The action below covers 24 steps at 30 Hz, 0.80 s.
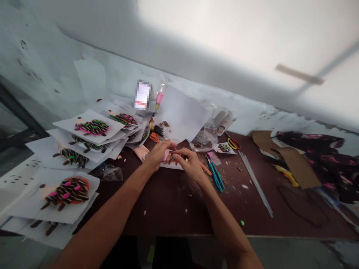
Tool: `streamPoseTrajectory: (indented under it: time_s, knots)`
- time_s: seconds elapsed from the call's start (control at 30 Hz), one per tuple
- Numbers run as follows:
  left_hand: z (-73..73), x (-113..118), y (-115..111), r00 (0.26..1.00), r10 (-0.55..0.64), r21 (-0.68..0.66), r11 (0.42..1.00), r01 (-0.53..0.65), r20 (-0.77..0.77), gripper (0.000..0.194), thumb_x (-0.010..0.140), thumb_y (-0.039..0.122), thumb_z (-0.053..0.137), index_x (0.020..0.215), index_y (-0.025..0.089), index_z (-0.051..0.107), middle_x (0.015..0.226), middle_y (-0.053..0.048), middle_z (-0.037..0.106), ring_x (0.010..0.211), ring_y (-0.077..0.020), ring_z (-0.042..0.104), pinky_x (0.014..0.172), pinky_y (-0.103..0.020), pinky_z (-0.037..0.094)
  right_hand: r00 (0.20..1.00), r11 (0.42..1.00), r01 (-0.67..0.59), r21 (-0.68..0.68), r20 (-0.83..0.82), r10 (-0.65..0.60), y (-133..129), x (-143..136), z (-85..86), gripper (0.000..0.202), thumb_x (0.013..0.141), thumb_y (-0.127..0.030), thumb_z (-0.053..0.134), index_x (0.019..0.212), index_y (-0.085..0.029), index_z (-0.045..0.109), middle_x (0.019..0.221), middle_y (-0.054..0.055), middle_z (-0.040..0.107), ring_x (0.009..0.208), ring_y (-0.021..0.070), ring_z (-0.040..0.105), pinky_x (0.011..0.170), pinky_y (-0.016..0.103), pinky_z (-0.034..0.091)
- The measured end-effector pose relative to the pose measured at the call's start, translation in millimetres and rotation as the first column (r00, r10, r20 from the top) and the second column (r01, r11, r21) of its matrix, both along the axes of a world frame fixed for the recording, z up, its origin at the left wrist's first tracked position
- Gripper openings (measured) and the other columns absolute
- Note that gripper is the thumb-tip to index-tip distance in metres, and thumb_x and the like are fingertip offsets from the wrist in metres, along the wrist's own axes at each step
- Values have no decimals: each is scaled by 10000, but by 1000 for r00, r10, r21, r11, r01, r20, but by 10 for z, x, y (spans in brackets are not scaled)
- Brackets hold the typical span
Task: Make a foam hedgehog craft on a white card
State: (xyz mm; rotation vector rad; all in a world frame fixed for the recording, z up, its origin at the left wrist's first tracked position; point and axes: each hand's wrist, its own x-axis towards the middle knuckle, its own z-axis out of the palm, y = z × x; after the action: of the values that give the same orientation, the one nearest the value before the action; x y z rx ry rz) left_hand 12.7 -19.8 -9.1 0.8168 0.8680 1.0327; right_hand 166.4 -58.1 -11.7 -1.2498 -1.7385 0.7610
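Both hands work close together over a white sheet (171, 165) with a striped, partly hidden picture on the dark tabletop. My left hand (158, 155) is closed around a small pink lump (165, 154), which looks soft. Just to its right, my right hand (190, 161) has thumb and forefinger pinched together near the lump. Whatever sits between those fingertips is too small to name. A peach-coloured packet (141, 152) lies beside the left wrist. To the right of my right hand are an orange stick (205, 168) and a teal-handled tool (215, 175).
Stacked sheets with hedgehog-like raised pictures (92, 127) cover the left side. Behind the hands stand a blurred phone (143, 95) and clear plastic bags (206, 138). Yellow-red scissors (234, 143), clear sticks (256, 185), a yellow tool (287, 175) and dark floral cloth (311, 145) lie rightward.
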Motion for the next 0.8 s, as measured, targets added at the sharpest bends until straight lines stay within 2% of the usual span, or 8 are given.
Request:
streamPoseTrajectory:
  time_s: [0.1,0.17,0.27,0.37,0.47,0.53,0.67,0.8]
  knots:
    - [-48,48,-27,999,-33,34,999,34,-24,398,940,491,617,878,105,694,739,-36,641,361,-42,413,346,-195,224,1000,1000,15,3,-8,-15,-66,-106,47,232,858,-427,706,842,-208,779,799,28,706,690,143,563,655,253,437]
    - [-72,61,-32,997,-43,67,997,46,-57,449,925,550,618,877,111,700,706,-25,627,373,-50,416,346,-189,217,996,998,-21,-61,-83,16,-73,-136,57,274,858,-466,701,795,-206,764,761,24,709,692,150,592,678,263,464]
    - [-91,66,-32,991,-43,134,989,60,-130,459,937,566,588,849,131,706,602,-1,578,379,-75,435,355,-197,258,973,978,-127,-167,-211,90,-44,-135,57,378,833,-559,705,701,-206,722,692,15,701,698,165,634,711,281,503]
    - [-100,58,-21,984,-47,208,975,83,-172,459,944,571,574,855,144,716,553,0,568,400,-99,482,381,-207,313,959,966,-156,-206,-268,97,-5,-102,48,415,764,-601,756,650,-209,683,658,2,684,668,154,624,675,269,505]
    - [-100,28,9,984,-84,198,973,115,-158,538,930,639,548,873,132,719,527,-7,564,386,-114,491,366,-214,313,946,968,-127,-214,-321,53,29,-53,29,402,738,-585,783,682,-203,671,647,-7,658,613,131,589,599,247,488]
    - [-88,-5,32,987,-116,162,978,134,-115,543,899,655,579,819,131,696,526,-10,565,390,-123,509,365,-217,348,932,975,-73,-207,-361,-7,51,-19,21,392,729,-569,785,700,-200,655,638,-10,640,573,122,566,545,241,477]
    - [-48,-68,44,987,-155,191,969,160,-41,387,745,488,817,729,143,643,572,5,592,449,-106,537,434,-218,463,925,982,26,-185,-367,-94,89,38,44,324,714,-483,759,666,-205,599,590,-24,600,525,114,535,491,233,454]
    - [-37,-85,23,976,-218,255,944,212,-2,363,693,434,869,798,138,688,646,-16,650,516,-115,592,480,-224,487,939,983,93,-158,-313,-139,98,58,69,286,725,-437,702,629,-209,559,575,-29,566,525,109,510,488,228,427]
